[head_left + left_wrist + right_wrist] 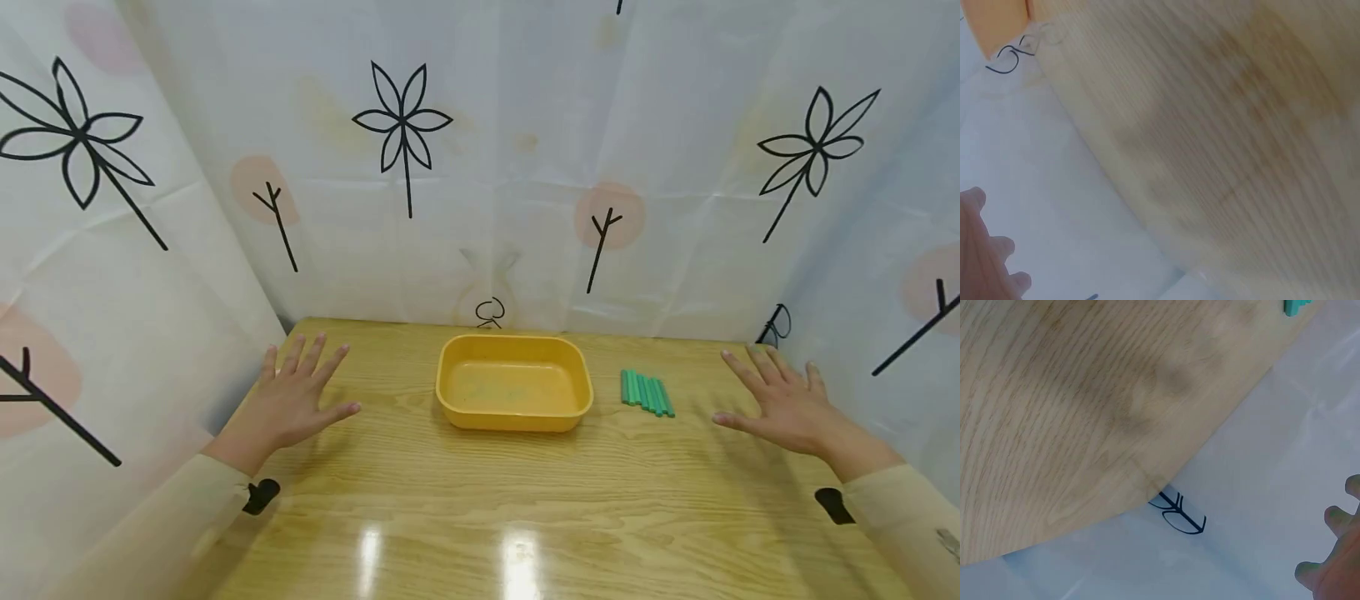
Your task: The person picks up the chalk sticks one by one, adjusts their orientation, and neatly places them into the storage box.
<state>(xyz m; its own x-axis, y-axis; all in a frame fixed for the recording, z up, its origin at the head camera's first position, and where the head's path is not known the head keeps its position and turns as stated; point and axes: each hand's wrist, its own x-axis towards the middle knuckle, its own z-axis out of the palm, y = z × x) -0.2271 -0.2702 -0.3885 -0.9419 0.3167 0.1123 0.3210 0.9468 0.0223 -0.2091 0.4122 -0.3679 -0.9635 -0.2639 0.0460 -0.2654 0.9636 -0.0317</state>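
Hands (292, 406) (795, 411), two; tray (513, 422), one; sticks (643, 392), several

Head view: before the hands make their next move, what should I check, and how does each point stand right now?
1. Left hand free: ok, fingers spread, holding nothing.
2. Right hand free: ok, fingers spread, holding nothing.
3. Yellow tray upright: ok, standing on the table with its open side up.
4. Green sticks within reach: ok, probably; they lie side by side between the tray and the right hand.
5. Exact stick count: cannot tell, they lie too close together.
6. Sticks well framed in the right wrist view: not ok, only a bit of green shows at the top edge.
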